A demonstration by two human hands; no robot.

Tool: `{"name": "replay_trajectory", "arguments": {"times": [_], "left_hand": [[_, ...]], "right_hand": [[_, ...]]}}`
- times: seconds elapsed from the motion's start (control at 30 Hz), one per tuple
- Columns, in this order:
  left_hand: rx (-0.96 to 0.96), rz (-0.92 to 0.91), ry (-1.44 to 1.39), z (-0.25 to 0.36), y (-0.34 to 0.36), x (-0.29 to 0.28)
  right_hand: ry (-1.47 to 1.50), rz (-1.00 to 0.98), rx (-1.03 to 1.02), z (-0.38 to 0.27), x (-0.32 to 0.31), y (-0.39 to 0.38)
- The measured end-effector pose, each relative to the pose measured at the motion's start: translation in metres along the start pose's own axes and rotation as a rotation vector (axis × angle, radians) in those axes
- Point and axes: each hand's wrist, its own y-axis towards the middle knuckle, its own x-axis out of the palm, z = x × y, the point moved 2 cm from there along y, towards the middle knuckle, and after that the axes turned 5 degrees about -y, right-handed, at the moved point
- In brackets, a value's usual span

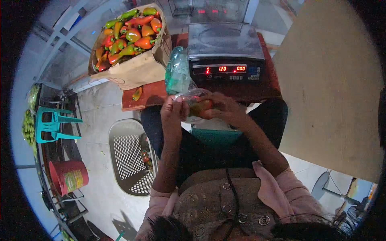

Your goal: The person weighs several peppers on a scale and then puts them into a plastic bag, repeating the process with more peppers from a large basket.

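Observation:
A clear plastic bag (192,94) with red and orange-green peppers (201,107) inside hangs between my hands above my lap. My left hand (173,109) grips the bag's left side, thumb up near its top edge. On the other side my right hand (226,107) is closed on the bag, fingers around the pepper end; part of its grip is hidden. Just beyond, a pile of clear and green plastic bags (177,74) lies on the red-brown table (152,94). A digital scale (225,50) with a bare metal platform and a lit red display stands behind the bag.
A big paper sack (138,70) full of red, orange and green peppers stands at the far left, with one loose pepper (137,93) in front. A beige perforated basket (130,160) holding a few peppers sits on the floor. A brown board (333,88) rises at the right.

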Motion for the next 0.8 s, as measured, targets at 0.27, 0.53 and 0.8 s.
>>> {"name": "replay_trajectory", "arguments": {"times": [0.27,0.53,0.8], "left_hand": [[0.112,-0.098,0.159,0.004,-0.022,0.028],[0.230,0.021,0.165,0.026,0.026,-0.037],[0.460,0.156,0.749,0.101,0.033,-0.017]], "right_hand": [[-0.261,-0.011,0.028,0.012,0.041,0.006],[-0.497,-0.294,-0.116,-0.060,0.015,0.038],[-0.927,-0.004,-0.524,-0.096,-0.029,0.087]]}}
